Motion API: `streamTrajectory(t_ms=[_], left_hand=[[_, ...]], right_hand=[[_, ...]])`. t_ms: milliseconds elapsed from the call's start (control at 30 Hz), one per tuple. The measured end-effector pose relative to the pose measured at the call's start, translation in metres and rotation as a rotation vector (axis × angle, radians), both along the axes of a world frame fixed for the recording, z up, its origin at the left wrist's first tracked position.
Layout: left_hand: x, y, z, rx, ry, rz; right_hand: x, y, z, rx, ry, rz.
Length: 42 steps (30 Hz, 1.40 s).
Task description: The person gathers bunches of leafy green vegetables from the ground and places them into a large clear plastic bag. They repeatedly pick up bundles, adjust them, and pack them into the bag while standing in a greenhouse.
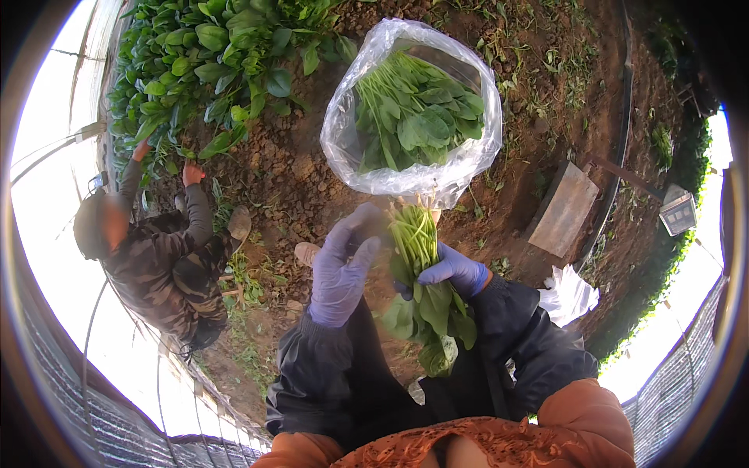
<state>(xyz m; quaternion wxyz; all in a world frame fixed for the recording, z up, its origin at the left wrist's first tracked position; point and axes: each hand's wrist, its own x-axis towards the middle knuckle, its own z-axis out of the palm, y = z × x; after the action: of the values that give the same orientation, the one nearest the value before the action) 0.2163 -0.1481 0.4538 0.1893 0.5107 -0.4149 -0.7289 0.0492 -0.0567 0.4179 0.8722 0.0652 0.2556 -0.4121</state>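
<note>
My right hand (453, 272), in a purple glove, grips a bunch of leafy greens (436, 307) around the stems. The pale stem ends point away from me, and the broad leaves hang towards my lap. Close to the left of the stems is my left hand (345, 263), also gloved, raised with its fingers apart and partly blurred; nothing shows in it. Just beyond both hands stands a clear plastic bag (485, 155) with its mouth wide and its rim rolled outward. More leafy greens (424, 117) lie inside it.
At the left a co-worker (158, 251) in camouflage crouches with both hands at a bed of growing greens (199, 64). On the soil to the right lie a flat board (564, 210) and a white plastic bag (567, 295). A dark hose (623, 128) runs beyond the board.
</note>
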Motion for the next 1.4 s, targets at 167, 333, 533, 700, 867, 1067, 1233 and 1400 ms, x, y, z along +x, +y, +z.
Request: streamTrajectory(t_ms=[167,333,533,700,867,1067,1233,1400], left_hand=[[-0.017,-0.008,-0.003,0.056,0.028,0.001],[-0.023,-0.030,0.006,-0.449,-0.082,-0.132],[-0.011,-0.075,-0.010,-0.267,-0.135,-0.270],[0.012,-0.109,-0.015,0.036,0.057,-0.027],[0.061,-0.125,-0.029,-0.028,0.028,0.234],[0.140,-0.122,-0.081,0.115,-0.221,-0.121],[0.088,-0.115,-0.090,0.114,-0.034,-0.185],[-0.023,-0.126,-0.090,0.402,0.531,0.260]], right_hand=[[-0.008,0.007,-0.001,0.092,-0.271,-0.019],[0.005,0.003,-0.012,0.147,-0.510,-0.126],[0.013,-0.028,-0.018,0.135,-0.560,-0.138],[0.016,-0.075,-0.013,0.221,-0.455,0.010],[0.021,-0.126,-0.010,0.232,-0.462,0.154],[0.016,-0.163,-0.015,0.162,-0.221,0.326],[0.001,-0.184,-0.038,0.003,-0.131,0.548],[-0.041,-0.199,-0.064,-0.104,-0.172,0.676]])
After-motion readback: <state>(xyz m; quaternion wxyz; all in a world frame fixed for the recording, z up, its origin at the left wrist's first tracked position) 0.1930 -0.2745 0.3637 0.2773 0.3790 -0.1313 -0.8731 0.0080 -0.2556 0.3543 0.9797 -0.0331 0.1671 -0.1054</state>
